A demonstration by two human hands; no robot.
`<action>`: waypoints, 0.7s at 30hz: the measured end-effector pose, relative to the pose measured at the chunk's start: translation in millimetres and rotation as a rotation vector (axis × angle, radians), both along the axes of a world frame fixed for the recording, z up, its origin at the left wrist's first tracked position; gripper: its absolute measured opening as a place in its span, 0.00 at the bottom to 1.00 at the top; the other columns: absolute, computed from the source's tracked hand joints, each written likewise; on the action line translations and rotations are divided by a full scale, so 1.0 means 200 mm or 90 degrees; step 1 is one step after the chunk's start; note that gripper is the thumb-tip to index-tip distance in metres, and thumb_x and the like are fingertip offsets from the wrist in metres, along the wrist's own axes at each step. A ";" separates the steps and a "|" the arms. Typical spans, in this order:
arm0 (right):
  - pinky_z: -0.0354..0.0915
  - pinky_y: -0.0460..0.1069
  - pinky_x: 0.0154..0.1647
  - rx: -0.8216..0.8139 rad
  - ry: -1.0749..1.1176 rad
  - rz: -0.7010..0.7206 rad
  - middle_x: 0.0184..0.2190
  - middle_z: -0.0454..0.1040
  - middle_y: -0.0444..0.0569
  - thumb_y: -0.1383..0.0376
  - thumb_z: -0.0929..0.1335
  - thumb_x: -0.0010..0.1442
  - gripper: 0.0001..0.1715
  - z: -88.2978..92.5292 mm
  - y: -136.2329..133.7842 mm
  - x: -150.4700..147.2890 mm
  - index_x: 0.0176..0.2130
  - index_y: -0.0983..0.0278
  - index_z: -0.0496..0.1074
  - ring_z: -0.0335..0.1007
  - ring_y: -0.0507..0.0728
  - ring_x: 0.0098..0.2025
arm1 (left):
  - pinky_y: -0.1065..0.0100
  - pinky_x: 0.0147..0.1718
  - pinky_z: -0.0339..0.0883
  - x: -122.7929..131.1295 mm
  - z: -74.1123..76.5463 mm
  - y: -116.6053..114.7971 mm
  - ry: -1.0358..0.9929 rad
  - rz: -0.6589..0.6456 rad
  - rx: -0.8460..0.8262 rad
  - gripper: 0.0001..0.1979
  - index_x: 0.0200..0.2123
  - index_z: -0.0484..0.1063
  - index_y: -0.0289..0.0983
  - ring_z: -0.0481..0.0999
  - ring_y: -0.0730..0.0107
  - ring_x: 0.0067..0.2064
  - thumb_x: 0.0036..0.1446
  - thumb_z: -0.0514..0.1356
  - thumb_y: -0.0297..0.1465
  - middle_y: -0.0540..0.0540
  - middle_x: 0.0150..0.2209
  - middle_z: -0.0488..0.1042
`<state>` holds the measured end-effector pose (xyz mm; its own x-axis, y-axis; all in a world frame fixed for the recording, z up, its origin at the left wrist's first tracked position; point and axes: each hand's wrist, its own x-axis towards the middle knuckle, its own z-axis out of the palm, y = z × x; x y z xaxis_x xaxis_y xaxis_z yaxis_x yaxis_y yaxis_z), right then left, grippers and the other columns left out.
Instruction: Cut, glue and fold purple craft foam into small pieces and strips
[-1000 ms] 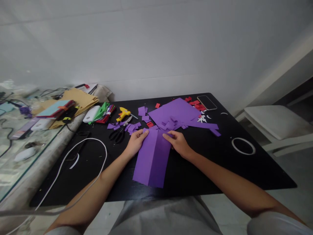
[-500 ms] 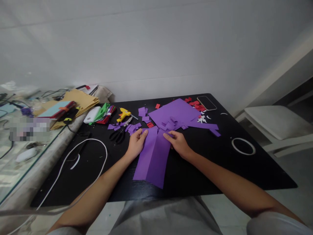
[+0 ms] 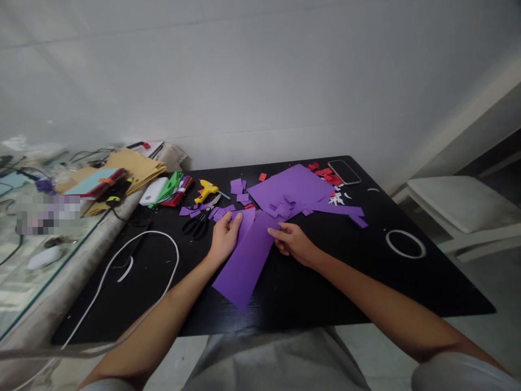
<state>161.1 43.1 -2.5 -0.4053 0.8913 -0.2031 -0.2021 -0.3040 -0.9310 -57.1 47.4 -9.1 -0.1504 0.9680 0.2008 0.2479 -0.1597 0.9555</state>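
A folded purple paper sheet (image 3: pixel 244 260) lies on the black table (image 3: pixel 345 271) in front of me, tilted with its near end to the left. My left hand (image 3: pixel 225 237) rests on its upper left part, fingers pressed flat. My right hand (image 3: pixel 291 242) pinches the sheet's right edge near the top. Behind them lie a larger purple sheet (image 3: pixel 293 187) and several small purple scraps (image 3: pixel 220 212).
Black scissors (image 3: pixel 198 221) and a yellow glue gun (image 3: pixel 205 189) lie left of my hands. A phone (image 3: pixel 344 171), red scraps (image 3: pixel 325 172) and a white ring (image 3: pixel 405 243) sit to the right. A white cable (image 3: pixel 163 271) loops at left; a white chair (image 3: pixel 459 203) stands at right.
The purple sheet has been folded narrower along its crease and has swung so its near end points left. Both hands stayed at its top edge.
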 end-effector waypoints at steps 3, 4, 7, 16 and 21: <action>0.49 0.43 0.13 0.018 -0.020 -0.032 0.19 0.63 0.38 0.51 0.79 0.48 0.26 -0.01 0.01 0.01 0.26 0.63 0.65 0.53 0.46 0.17 | 0.70 0.24 0.51 0.00 0.02 0.00 -0.047 -0.027 -0.030 0.23 0.24 0.61 0.38 0.56 0.74 0.24 0.59 0.62 0.49 0.54 0.22 0.57; 0.50 0.43 0.13 0.021 -0.024 -0.042 0.18 0.63 0.38 0.51 0.79 0.48 0.26 -0.01 0.01 0.01 0.26 0.64 0.66 0.53 0.46 0.17 | 0.71 0.24 0.52 0.00 0.03 0.00 -0.068 -0.039 -0.048 0.24 0.24 0.62 0.38 0.57 0.75 0.24 0.58 0.62 0.49 0.54 0.23 0.59; 0.51 0.43 0.14 0.019 -0.030 -0.063 0.18 0.64 0.38 0.51 0.78 0.49 0.25 -0.01 0.02 0.02 0.26 0.64 0.66 0.54 0.46 0.17 | 0.71 0.23 0.52 0.00 0.06 0.00 -0.133 -0.071 -0.120 0.25 0.23 0.63 0.37 0.58 0.76 0.23 0.54 0.64 0.52 0.54 0.21 0.61; 0.54 0.44 0.15 0.014 -0.029 -0.101 0.18 0.64 0.38 0.51 0.79 0.47 0.26 -0.01 0.02 0.02 0.25 0.64 0.65 0.56 0.47 0.17 | 0.70 0.24 0.51 -0.02 0.05 0.02 -0.082 -0.104 -0.147 0.26 0.23 0.60 0.38 0.56 0.75 0.23 0.54 0.63 0.53 0.54 0.21 0.59; 0.55 0.44 0.15 0.008 -0.024 -0.108 0.19 0.65 0.39 0.51 0.79 0.46 0.26 -0.01 0.03 0.02 0.25 0.64 0.66 0.57 0.47 0.18 | 0.67 0.26 0.50 -0.05 0.01 0.03 0.140 -0.020 -0.001 0.23 0.23 0.56 0.39 0.55 0.72 0.26 0.64 0.56 0.47 0.54 0.23 0.54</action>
